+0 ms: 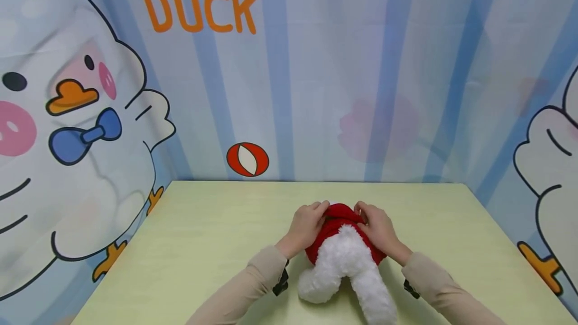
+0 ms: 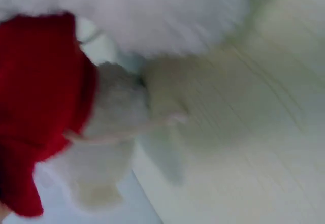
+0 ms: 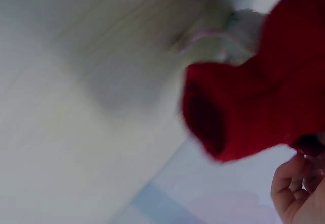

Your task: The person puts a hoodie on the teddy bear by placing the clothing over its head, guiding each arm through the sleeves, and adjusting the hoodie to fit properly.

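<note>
A white fluffy plush toy lies on the table, its two legs toward me. Around its upper part is a small red knitted sweater. My left hand grips the sweater's left side near the top, and my right hand pinches its right side with curled fingers. In the right wrist view, an empty sleeve of the sweater hangs with its opening showing. White fur fills the top of the left wrist view, beside the red cloth. The toy's head is mostly hidden in the head view.
The pale yellow table runs back to a blue striped curtain printed with cartoon ducks and the word DUCK. Thin pinkish cords show beside the toy in both wrist views. A dark band sits at each sleeve cuff.
</note>
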Demonstrator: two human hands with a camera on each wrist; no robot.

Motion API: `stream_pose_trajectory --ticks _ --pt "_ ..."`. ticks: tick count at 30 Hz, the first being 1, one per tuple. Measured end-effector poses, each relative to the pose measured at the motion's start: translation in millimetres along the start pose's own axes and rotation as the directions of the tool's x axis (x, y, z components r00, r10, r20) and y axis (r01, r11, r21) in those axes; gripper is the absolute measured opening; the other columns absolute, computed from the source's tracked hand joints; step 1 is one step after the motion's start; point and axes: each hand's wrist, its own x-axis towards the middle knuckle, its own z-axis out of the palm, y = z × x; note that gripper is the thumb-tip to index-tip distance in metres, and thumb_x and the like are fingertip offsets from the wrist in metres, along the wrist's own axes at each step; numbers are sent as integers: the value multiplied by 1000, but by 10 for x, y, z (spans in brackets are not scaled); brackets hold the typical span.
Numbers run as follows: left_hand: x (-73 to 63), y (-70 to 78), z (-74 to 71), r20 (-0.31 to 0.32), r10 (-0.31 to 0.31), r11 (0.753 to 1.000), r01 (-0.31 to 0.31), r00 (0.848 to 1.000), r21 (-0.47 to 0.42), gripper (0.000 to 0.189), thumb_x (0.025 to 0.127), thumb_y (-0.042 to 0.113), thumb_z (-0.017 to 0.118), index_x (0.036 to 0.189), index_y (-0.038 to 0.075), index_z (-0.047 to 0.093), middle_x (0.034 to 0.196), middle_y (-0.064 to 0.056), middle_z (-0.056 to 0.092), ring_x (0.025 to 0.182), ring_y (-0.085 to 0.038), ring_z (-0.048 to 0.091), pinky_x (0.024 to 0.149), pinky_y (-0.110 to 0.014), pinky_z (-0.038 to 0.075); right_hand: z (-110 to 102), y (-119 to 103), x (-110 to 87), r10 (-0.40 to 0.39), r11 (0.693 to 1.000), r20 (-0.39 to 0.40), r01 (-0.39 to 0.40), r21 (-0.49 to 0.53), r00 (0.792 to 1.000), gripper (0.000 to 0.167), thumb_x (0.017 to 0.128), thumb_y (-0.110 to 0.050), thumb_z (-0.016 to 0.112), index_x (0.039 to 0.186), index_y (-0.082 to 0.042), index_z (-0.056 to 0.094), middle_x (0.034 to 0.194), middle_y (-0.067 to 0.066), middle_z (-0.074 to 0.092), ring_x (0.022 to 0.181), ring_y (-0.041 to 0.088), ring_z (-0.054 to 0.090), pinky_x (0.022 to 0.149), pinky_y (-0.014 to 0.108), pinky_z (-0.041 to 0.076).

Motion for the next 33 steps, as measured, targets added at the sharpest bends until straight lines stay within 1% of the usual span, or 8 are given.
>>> stream_pose_trajectory --ticks 4,8,11,15,19,25,28,33 --pt "-97 -28 1 -27 96 977 -90 995 192 12 82 8 58 92 11 52 69 0 50 59 -11 50 52 -18 35 -2 28 -63 -78 990 14 79 -113 997 24 74 4 61 88 -8 47 70 0 47 57 8 43 54 22 39" --pt "-133 -45 -71 121 -125 986 137 985 -96 11 81 9 58 86 8 48 73 -5 48 60 -13 46 51 -19 36 -59 79 -62 -46 998 140 41 41 989 19 79 0 58 96 -2 52 83 8 56 65 15 54 61 24 46" --pt "-111 -83 -154 350 -340 811 460 873 -360 10 81 10 57 82 6 48 76 -9 56 61 -13 49 51 -19 37 -150 188 -40 37 951 321 -132 281 946 22 82 -1 55 104 5 56 96 19 61 80 23 61 68 27 50" --pt "-78 -171 -218 608 -406 537 716 683 -446 8 80 9 59 83 3 55 83 -12 62 67 -13 53 56 -22 41 -211 354 -65 50 813 537 -347 468 842 31 86 -4 52 112 11 52 105 22 60 89 17 61 73 27 51" --pt "-65 -222 -220 699 -347 404 772 626 -491 9 80 4 58 87 -1 57 82 -11 59 68 -13 49 56 -22 40 -162 469 -114 -39 686 604 -418 596 796 33 88 -9 52 115 10 51 103 2 64 88 6 61 74 24 51" --pt "-85 -197 -224 716 -349 415 785 605 -460 8 84 7 55 82 0 53 75 -5 53 62 -14 45 53 -23 37 -113 560 -153 -199 566 593 -402 720 781 26 89 -6 50 113 0 55 103 -10 64 94 4 60 80 22 49" --pt "-77 -185 -235 739 -355 467 793 573 -391 12 87 10 52 78 1 48 70 -4 44 61 -15 41 53 -24 34 -106 488 -136 -180 639 561 -338 691 808 18 88 -7 52 104 0 59 95 -11 63 85 2 60 75 21 49" --pt "-51 -249 -252 756 -335 502 785 562 -362 14 87 9 52 75 3 47 67 -1 39 56 -12 36 49 -22 32 -139 198 -129 -75 819 381 -161 551 922 7 84 1 55 77 3 56 69 -6 55 59 -1 49 56 20 45"
